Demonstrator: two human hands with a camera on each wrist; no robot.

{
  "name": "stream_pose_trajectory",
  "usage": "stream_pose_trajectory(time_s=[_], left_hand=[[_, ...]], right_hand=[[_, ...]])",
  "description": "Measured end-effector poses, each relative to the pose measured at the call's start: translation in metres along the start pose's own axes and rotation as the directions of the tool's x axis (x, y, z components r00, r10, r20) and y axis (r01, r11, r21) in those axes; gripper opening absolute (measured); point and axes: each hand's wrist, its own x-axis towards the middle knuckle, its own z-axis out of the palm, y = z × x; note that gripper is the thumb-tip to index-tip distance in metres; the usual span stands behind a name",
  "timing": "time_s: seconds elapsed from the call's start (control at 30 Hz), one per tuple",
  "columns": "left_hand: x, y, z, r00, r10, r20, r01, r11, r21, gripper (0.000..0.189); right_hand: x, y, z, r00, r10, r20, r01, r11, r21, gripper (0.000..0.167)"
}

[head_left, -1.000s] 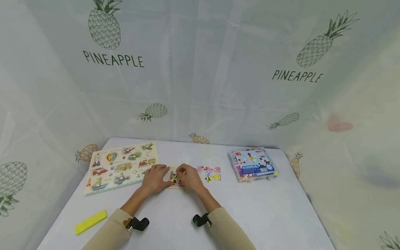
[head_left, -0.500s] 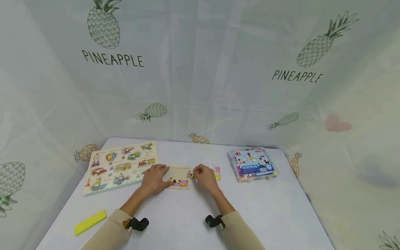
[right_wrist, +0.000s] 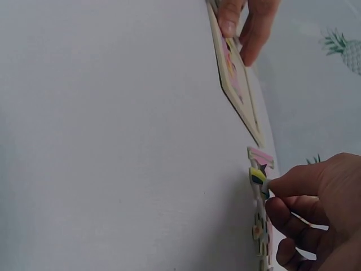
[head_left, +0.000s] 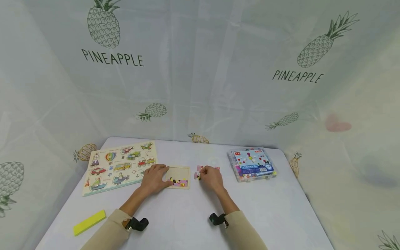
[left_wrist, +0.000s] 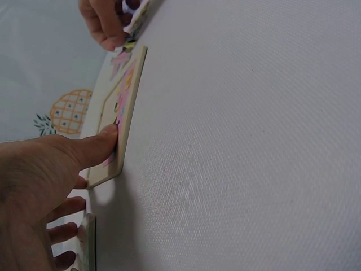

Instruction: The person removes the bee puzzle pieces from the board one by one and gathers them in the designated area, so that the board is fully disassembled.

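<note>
A shallow wooden puzzle tray (head_left: 179, 168) lies mid-table, with pink, yellow and black jigsaw pieces (head_left: 181, 183) along its near side. My left hand (head_left: 154, 179) rests at its left end. In the left wrist view the left thumb (left_wrist: 101, 148) lies straight on the tray, with the other fingers spread beyond its end. To the right of the tray, my right hand (head_left: 211, 178) pinches a small yellow and dark puzzle piece (right_wrist: 258, 176) between thumb and forefinger, low over the table. Loose pink pieces (head_left: 200, 168) lie around and partly under that hand.
A large wooden vehicle puzzle board (head_left: 120, 166) lies at the left, beside the left hand. A clear plastic box (head_left: 252, 164) with a blue label stands at the back right. A yellow bar (head_left: 89, 222) lies at the front left. A pineapple-print curtain (head_left: 200, 69) hangs behind.
My right hand has moved right from over the tray to the loose pieces, carrying a puzzle piece out of the tray. The left hand stays in place.
</note>
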Motion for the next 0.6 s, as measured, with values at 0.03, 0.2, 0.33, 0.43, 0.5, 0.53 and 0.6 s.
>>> stream_pose_trajectory(time_s=[0.03,0.2,0.33,0.43,0.5,0.53,0.6], left_hand=[[0.000,0.000,0.000,1.000,0.000,0.002,0.000,1.000,0.002,0.073],[0.001,0.000,0.000,1.000,0.001,0.004,-0.001,1.000,0.006,0.073],[0.002,0.000,0.000,1.000,-0.001,0.013,0.001,1.000,0.007,0.073],[0.002,0.001,-0.001,1.000,-0.003,0.012,0.003,1.000,0.004,0.074],[0.002,0.002,-0.001,1.000,-0.001,0.007,0.001,1.000,0.006,0.073],[0.001,0.002,-0.001,1.000,0.000,0.005,0.000,1.000,0.005,0.073],[0.000,0.002,-0.001,1.000,-0.002,0.004,0.002,1.000,0.000,0.073]], right_hand=[[0.001,0.000,-0.001,1.000,-0.011,-0.002,0.011,1.000,-0.013,0.009],[0.004,0.000,-0.006,1.000,-0.024,0.018,0.025,0.996,-0.082,0.009],[0.006,-0.001,-0.011,0.997,0.015,0.072,-0.007,0.994,-0.112,0.008],[0.009,-0.002,-0.013,0.996,0.014,0.091,-0.002,0.991,-0.136,0.008],[0.010,-0.002,-0.013,0.995,0.007,0.096,0.008,0.989,-0.150,0.008],[0.010,-0.003,-0.013,0.995,0.006,0.098,0.009,0.988,-0.155,0.008],[0.011,-0.003,-0.013,0.995,0.007,0.104,0.009,0.987,-0.158,0.009]])
